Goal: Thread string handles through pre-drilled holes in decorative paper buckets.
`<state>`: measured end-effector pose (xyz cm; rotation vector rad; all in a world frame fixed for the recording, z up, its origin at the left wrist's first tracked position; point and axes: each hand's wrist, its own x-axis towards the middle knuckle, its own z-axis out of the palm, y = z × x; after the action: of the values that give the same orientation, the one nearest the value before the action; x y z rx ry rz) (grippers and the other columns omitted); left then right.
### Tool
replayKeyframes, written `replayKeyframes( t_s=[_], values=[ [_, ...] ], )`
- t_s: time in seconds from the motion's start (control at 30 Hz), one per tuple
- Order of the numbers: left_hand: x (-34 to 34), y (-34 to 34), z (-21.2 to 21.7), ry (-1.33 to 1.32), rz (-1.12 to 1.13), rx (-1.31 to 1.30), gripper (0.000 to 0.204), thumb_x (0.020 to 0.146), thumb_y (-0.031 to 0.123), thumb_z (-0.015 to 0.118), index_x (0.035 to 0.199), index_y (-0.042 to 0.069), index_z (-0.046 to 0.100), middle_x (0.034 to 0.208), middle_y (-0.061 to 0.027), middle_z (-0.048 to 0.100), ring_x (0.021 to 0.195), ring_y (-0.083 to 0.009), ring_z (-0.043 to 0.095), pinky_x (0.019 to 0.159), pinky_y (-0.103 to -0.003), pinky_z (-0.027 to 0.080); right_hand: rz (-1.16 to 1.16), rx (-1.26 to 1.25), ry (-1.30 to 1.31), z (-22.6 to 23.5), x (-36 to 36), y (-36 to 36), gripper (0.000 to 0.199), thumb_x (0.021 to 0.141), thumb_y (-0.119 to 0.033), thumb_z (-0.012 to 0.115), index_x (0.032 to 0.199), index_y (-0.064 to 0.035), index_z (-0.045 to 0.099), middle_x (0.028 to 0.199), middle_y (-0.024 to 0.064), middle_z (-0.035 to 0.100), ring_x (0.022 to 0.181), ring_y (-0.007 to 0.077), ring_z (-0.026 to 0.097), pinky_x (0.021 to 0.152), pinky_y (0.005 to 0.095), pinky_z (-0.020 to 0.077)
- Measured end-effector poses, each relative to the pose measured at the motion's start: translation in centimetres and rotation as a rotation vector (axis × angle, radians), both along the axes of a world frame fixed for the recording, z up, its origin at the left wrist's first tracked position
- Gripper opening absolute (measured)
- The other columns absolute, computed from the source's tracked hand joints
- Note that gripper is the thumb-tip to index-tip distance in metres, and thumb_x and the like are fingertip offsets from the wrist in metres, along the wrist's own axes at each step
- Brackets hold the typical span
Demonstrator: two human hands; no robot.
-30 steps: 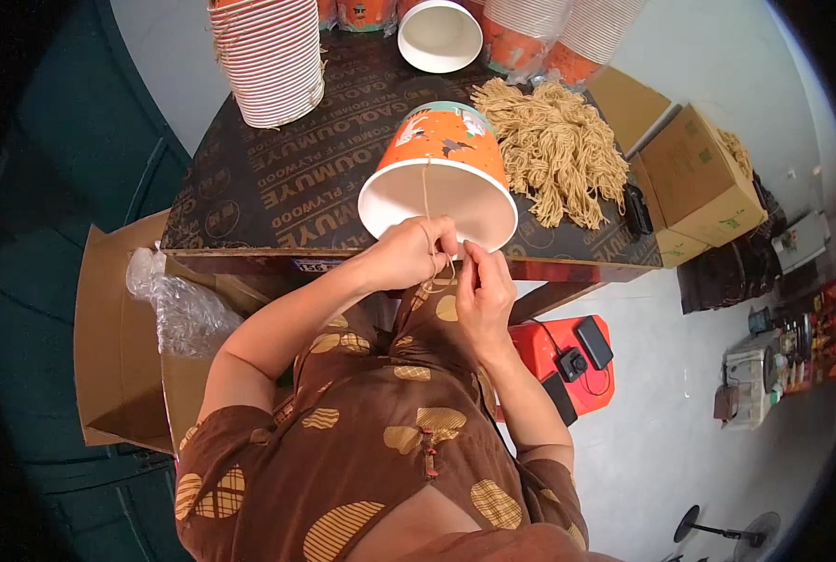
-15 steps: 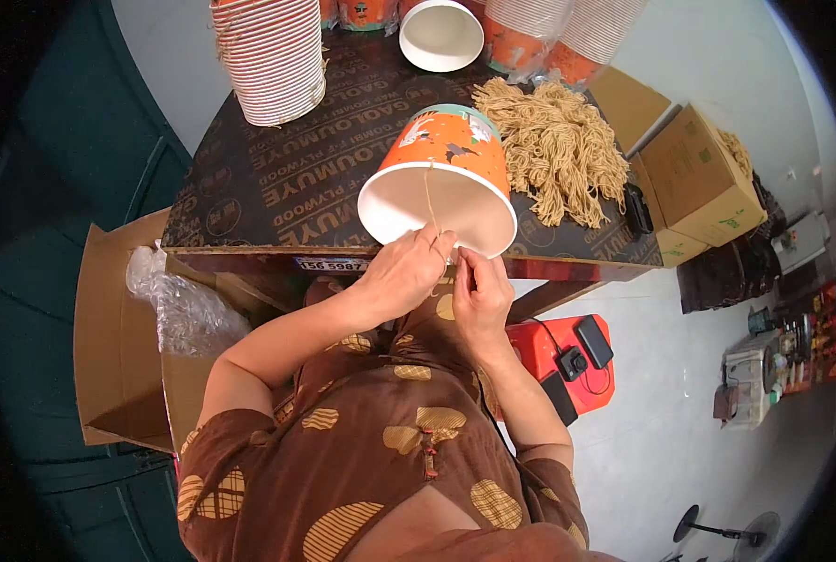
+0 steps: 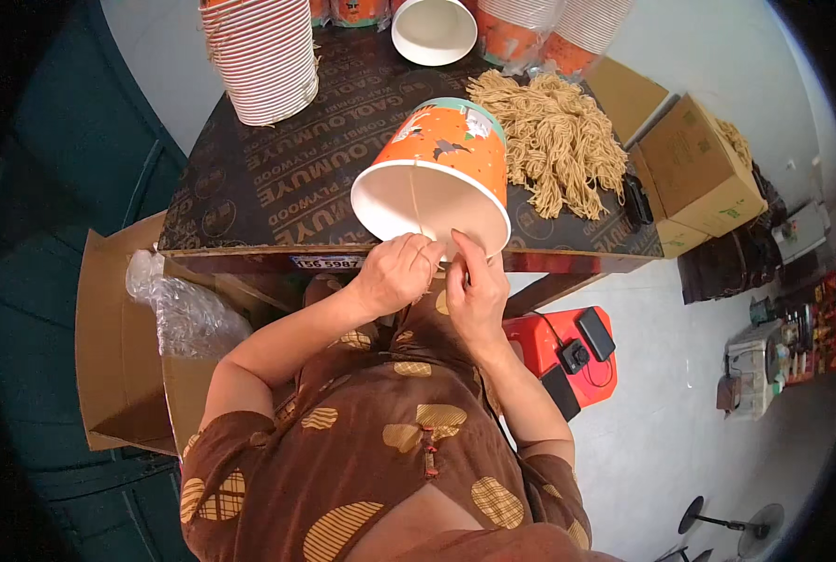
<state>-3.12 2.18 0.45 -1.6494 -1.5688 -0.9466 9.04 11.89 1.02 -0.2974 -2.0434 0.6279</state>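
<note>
An orange paper bucket (image 3: 451, 145) with a green base band and printed figures lies tilted on the table, its white mouth toward me. A thin tan cord (image 3: 415, 197) runs from the upper rim down across the mouth to my left hand (image 3: 399, 273). The fingers of that hand are pinched together on the cord at the near rim. Close beside it, my right hand (image 3: 477, 292) has its index finger inside the rim and its thumb below, with the other fingers curled. Whether it also grips a cord end is hidden.
Tan cords lie heaped (image 3: 554, 140) right of the bucket on the dark table (image 3: 249, 197). Stacked paper buckets (image 3: 263, 66) and a single white-mouthed bucket (image 3: 434, 33) stand farther back. Cardboard boxes (image 3: 123, 347) flank the table; a red stool (image 3: 563, 361) holds small devices.
My right index finger has lifted away from the thumb and into the bucket's mouth. The left hand has moved slightly left and down, drawing the cord along.
</note>
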Motion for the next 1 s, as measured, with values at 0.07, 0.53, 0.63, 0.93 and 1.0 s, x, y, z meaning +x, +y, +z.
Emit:
replayKeyframes(
  t_s=[0.07, 0.53, 0.63, 0.93, 1.0],
  values=[
    [-0.3, -0.1, -0.2, 0.031, -0.042, 0.05, 0.025, 0.075, 0.002, 0.066, 0.098, -0.004, 0.058, 0.081, -0.0121, 0.057, 0.068, -0.0248, 0.061, 0.058, -0.034, 0.052, 0.026, -0.043, -0.059, -0.2, 0.1, 0.0, 0.036, 0.078, 0.004, 0.061, 0.113, -0.0041, 0.063, 0.104, 0.0237, 0.061, 0.086, 0.0391, 0.064, 0.07, 0.0429, 0.0523],
    [-0.4, -0.3, 0.1, 0.031, -0.097, 0.017, 0.021, 0.076, 0.0, 0.065, 0.095, -0.005, 0.058, 0.075, -0.0103, 0.056, 0.065, -0.0236, 0.059, 0.055, -0.033, 0.051, 0.097, -0.074, -0.076, 0.4, 0.4, -0.3, 0.02, 0.084, 0.004, 0.061, 0.103, -0.0015, 0.06, 0.094, 0.0196, 0.063, 0.081, 0.0379, 0.064, 0.066, 0.0423, 0.0516],
    [-0.4, -0.3, 0.0, 0.029, -0.092, 0.046, 0.017, 0.076, 0.0, 0.065, 0.091, -0.004, 0.058, 0.075, -0.0106, 0.056, 0.065, -0.0237, 0.059, 0.055, -0.033, 0.05, 0.095, -0.087, -0.076, 0.2, 0.3, -0.4, 0.016, 0.084, 0.004, 0.062, 0.099, -0.0012, 0.059, 0.092, 0.0193, 0.062, 0.079, 0.0379, 0.063, 0.065, 0.0428, 0.0507],
    [0.2, -0.8, 1.6, -0.153, -0.059, -0.09, 0.019, 0.075, -0.004, 0.069, 0.09, -0.001, 0.058, 0.073, -0.0113, 0.056, 0.063, -0.0288, 0.059, 0.054, -0.037, 0.049, 0.059, -0.038, -0.119, -0.6, 0.2, -0.3, 0.014, 0.087, 0.001, 0.06, 0.098, 0.0008, 0.051, 0.087, 0.0194, 0.06, 0.076, 0.0406, 0.06, 0.062, 0.0469, 0.0474],
    [0.3, -1.1, 2.0, -0.186, -0.049, -0.154, 0.015, 0.077, -0.001, 0.065, 0.09, -0.001, 0.058, 0.076, -0.0126, 0.056, 0.066, -0.0296, 0.06, 0.056, -0.038, 0.05, 0.062, -0.036, -0.131, -0.7, 0.3, -0.3, 0.015, 0.087, 0.001, 0.06, 0.098, 0.001, 0.05, 0.088, 0.0196, 0.06, 0.076, 0.0409, 0.06, 0.062, 0.0473, 0.0472]
  ],
)
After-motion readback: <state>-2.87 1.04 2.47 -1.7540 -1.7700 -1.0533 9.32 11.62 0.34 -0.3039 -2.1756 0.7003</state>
